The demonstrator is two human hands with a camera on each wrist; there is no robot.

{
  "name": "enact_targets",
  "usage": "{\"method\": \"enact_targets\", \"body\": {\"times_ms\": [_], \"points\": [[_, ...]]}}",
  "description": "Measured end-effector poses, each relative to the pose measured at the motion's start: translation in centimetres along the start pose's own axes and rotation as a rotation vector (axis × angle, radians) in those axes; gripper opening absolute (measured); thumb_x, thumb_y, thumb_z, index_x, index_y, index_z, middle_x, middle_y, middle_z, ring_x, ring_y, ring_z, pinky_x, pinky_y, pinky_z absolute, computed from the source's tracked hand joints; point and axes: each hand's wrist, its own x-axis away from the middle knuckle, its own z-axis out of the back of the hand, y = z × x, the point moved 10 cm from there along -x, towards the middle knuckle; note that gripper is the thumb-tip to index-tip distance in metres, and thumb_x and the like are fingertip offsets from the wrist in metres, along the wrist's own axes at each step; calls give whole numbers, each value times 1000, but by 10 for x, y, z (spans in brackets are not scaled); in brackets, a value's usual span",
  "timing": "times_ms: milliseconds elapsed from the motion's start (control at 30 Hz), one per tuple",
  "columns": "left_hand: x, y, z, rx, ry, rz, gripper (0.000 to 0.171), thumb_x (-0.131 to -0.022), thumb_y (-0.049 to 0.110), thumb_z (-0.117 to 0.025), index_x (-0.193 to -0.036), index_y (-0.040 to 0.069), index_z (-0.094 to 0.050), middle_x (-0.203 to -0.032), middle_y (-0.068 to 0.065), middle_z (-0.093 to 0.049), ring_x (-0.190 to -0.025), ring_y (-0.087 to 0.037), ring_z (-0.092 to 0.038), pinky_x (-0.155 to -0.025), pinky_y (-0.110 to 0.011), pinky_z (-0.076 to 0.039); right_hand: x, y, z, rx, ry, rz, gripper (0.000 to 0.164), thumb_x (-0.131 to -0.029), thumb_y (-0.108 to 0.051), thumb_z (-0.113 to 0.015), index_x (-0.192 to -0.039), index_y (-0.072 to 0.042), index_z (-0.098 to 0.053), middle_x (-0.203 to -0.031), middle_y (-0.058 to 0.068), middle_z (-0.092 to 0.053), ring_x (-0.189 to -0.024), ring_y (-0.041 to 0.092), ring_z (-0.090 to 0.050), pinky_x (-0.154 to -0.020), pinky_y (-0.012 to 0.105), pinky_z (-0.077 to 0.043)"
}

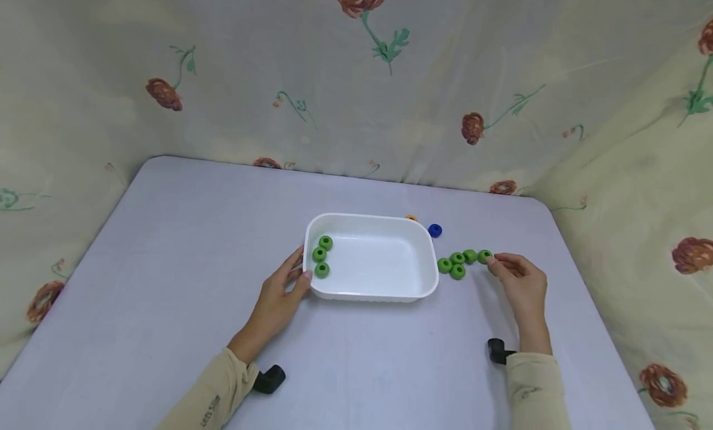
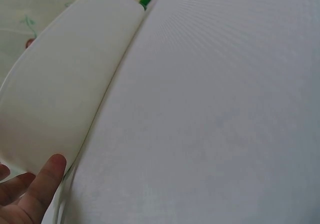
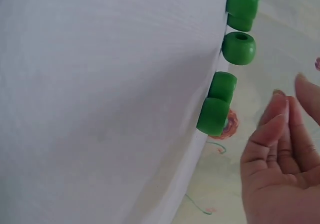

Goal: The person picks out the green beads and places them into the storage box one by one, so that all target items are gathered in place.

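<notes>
A white rectangular tray [image 1: 370,294] stands at the table's middle, with three green beads [image 1: 319,254] inside along its left end. My left hand [image 1: 281,297] touches the tray's left end. In the left wrist view, the thumb [image 2: 52,176] lies against the tray's outer wall and the other fingers are partly cut off. Right of the tray lies a cluster of several green beads [image 1: 457,271]. My right hand [image 1: 520,281] is beside the rightmost bead [image 1: 485,257]. The right wrist view shows its bent fingers [image 3: 280,129] and thumb apart from the beads, with no bead visible between them.
Behind the tray's right corner lie a blue bead [image 1: 435,231] and a partly hidden orange bead [image 1: 411,218]. A pale cloth covers the table [image 1: 195,244]. Flowered fabric [image 1: 234,59] hangs behind and at both sides. A dark device is strapped to each wrist.
</notes>
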Motion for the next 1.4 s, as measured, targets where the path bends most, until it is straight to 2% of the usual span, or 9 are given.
{"method": "enact_targets", "body": {"times_ms": [367,600,733,967,1133,1400], "points": [[1,1,1,4,15,-20,59,-106,27,-52,-159,18,-28,-162,-13,-36,-142,-34,-48,-97,-24,-61,-6,14,13,47,62,-13,36,-85,-18,-82,-115,0,-71,-72,-30,-59,-69,-11,-59,-59,3,-50],[0,3,1,11,13,-33,59,-106,27,-51,-159,19,-28,-163,-11,-35,-142,-33,-48,-96,-24,-62,-11,29,19,-38,90,-60,36,-84,-11,-81,-115,1,-70,-71,-26,-61,-66,-10,-61,-56,5,-54],[0,3,2,13,13,-39,59,-106,26,-51,-160,19,-27,-163,-11,-35,-142,-33,-48,-96,-24,-62,-11,35,19,-29,85,-88,36,-83,-12,-82,-116,-1,-70,-71,-28,-61,-69,-11,-60,-59,4,-52],[0,2,3,25,15,-31,59,-106,27,-52,-159,19,-29,-163,-11,-36,-142,-33,-49,-95,-24,-62,-12,36,15,20,56,-63,41,-84,-12,-81,-120,2,-68,-70,-32,-58,-71,-14,-58,-63,2,-49],[4,-2,3,24,15,-8,59,-106,25,-53,-159,18,-29,-162,-12,-36,-142,-34,-49,-96,-25,-62,-13,47,10,58,22,-114,47,-83,-17,-82,-124,-1,-67,-72,-32,-57,-71,-12,-57,-63,4,-48],[1,0,-2,14,6,-26,60,-106,23,-53,-160,17,-28,-163,-11,-36,-141,-34,-50,-94,-23,-62,-13,53,13,76,36,-135,47,-82,-17,-83,-124,-3,-67,-71,-31,-56,-70,-11,-56,-60,4,-48]]}}
